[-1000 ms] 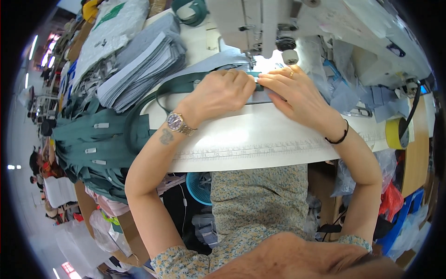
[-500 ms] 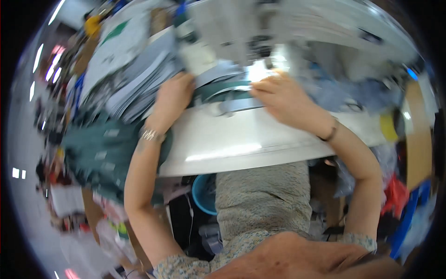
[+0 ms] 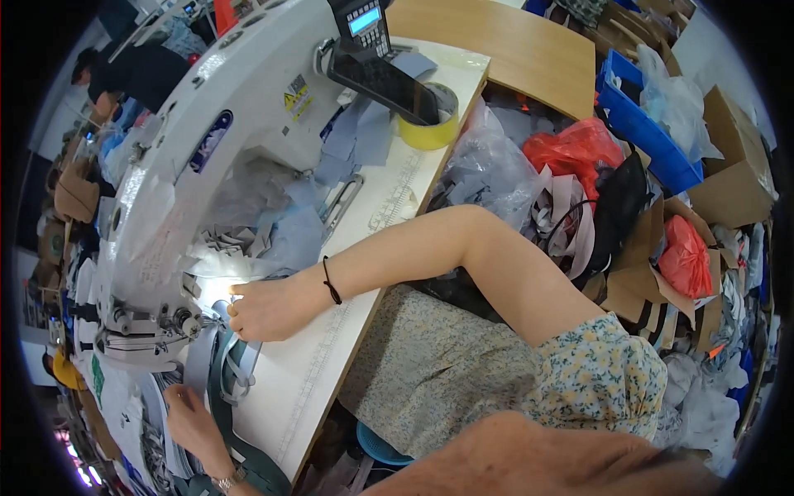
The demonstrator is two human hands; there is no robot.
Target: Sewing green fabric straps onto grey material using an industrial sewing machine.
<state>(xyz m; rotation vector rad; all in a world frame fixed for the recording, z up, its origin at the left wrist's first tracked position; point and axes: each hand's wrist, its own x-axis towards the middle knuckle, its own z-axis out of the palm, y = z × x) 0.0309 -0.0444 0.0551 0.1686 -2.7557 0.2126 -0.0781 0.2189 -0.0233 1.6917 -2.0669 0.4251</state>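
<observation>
Right hand (image 3: 269, 312): fingers curled; grip cannot be confirmed. Left hand (image 3: 194, 426), seven o'clock from it: half-closed beside grey cloth (image 3: 198, 362); grip unclear. Flat green strap (image 3: 217, 393): between both hands. Yellow printed label (image 3: 297, 97): one o'clock, on smooth white sewing machine (image 3: 157, 169).

green strap (image 3: 217, 382) beside sewing machine (image 3: 157, 215)

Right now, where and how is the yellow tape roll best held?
Probably by the curved outer wall of the yellow tape roll, from the near edge of the white table: that side is exposed, while the black phone overlaps the far side.
</observation>
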